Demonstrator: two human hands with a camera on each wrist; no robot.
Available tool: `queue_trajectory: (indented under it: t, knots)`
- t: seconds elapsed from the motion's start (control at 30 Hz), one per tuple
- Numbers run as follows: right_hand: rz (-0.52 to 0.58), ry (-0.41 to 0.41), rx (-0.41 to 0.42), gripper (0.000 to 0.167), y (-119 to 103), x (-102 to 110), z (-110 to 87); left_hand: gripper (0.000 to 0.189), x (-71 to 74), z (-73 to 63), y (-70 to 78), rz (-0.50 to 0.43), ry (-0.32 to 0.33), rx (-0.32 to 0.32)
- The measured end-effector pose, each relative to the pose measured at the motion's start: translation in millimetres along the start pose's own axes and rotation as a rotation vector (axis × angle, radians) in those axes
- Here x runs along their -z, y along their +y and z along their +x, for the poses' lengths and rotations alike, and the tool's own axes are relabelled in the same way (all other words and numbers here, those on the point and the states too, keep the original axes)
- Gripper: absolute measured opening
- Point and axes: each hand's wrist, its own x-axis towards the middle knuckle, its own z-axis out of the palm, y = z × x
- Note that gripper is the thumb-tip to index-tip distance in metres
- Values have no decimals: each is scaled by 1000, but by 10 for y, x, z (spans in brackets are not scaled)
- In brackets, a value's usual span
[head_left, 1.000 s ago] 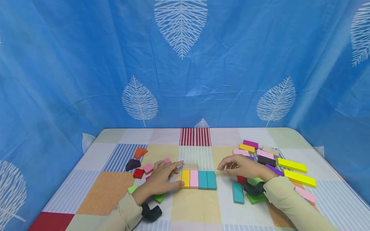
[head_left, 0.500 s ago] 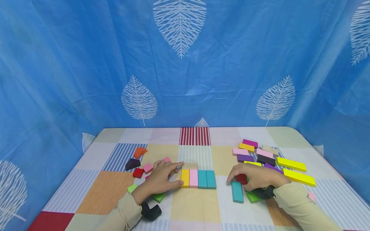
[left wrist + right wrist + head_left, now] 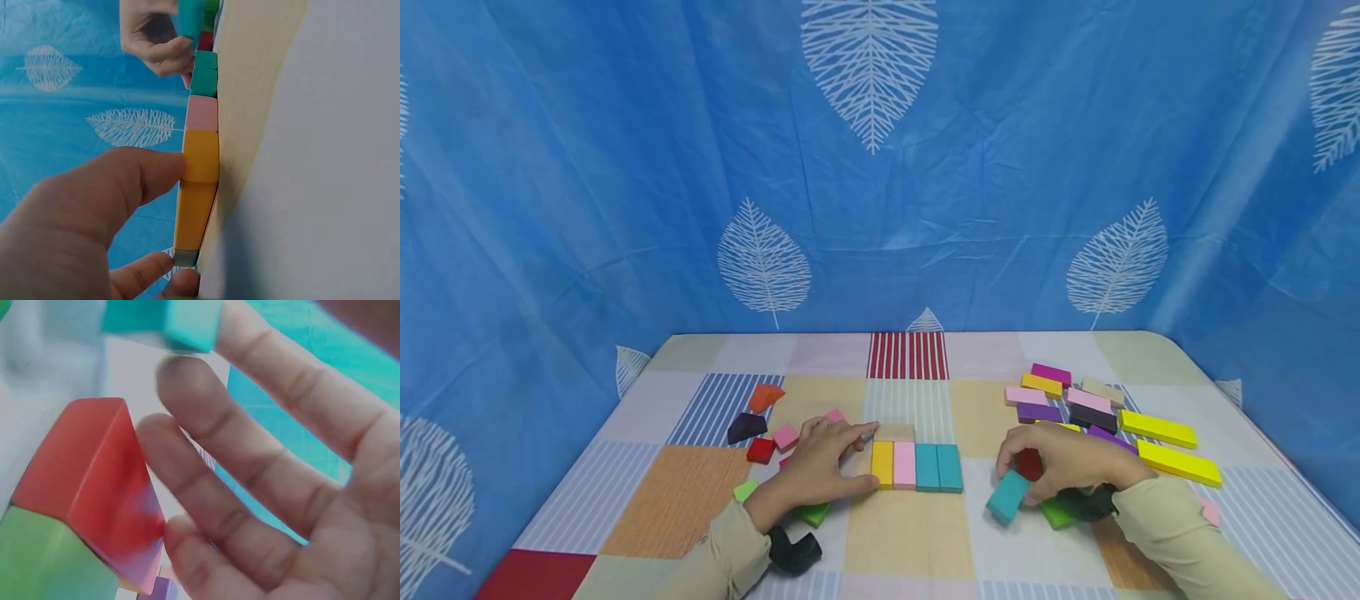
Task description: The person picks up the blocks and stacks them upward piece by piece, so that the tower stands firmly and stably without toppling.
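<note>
My right hand (image 3: 1063, 458) pinches a teal block (image 3: 1007, 497) between thumb and fingers, tilted over the cloth. Under that hand a red block (image 3: 75, 456) and a green block (image 3: 1058, 514) partly show. In the centre lies a flat row: an orange-yellow block (image 3: 882, 464), a pink block (image 3: 905, 464) and two teal blocks (image 3: 938, 467) side by side. A beige block (image 3: 893, 432) lies across the far end of the yellow and pink ones. My left hand (image 3: 816, 467) spans the row's left side, its thumb (image 3: 164, 170) at the yellow block and index fingertip at the beige one.
Right of my right hand lie several loose blocks, among them long yellow blocks (image 3: 1178, 462), a black block (image 3: 1092, 416) and a purple block (image 3: 1038, 412). At left are an orange piece (image 3: 765, 397), a black piece (image 3: 747, 427) and a red block (image 3: 761, 451). A blue curtain (image 3: 970, 208) hangs behind.
My right hand has moved right and nearer from beside the row, taken hold of the loose teal block and tilted it up off the cloth. My left hand stays in place.
</note>
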Motion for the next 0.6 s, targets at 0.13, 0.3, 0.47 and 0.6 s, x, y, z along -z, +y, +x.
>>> queue_trajectory:
  t: [0.13, 0.3, 0.47, 0.6]
  knots:
    - [40, 60, -14, 27, -4, 5, -5, 83, -5, 8, 16, 2, -9, 11]
    - [31, 154, -77, 26, -32, 9, 40, 82, -12, 10, 18, 0, -7, 12]
    - [-20, 264, -148, 29, -44, 26, 114, 81, -13, 3, 10, 0, -2, 11]
    - [-84, 317, -222, 31, -84, 29, 220, 81, -19, 1, 12, -4, 3, 9]
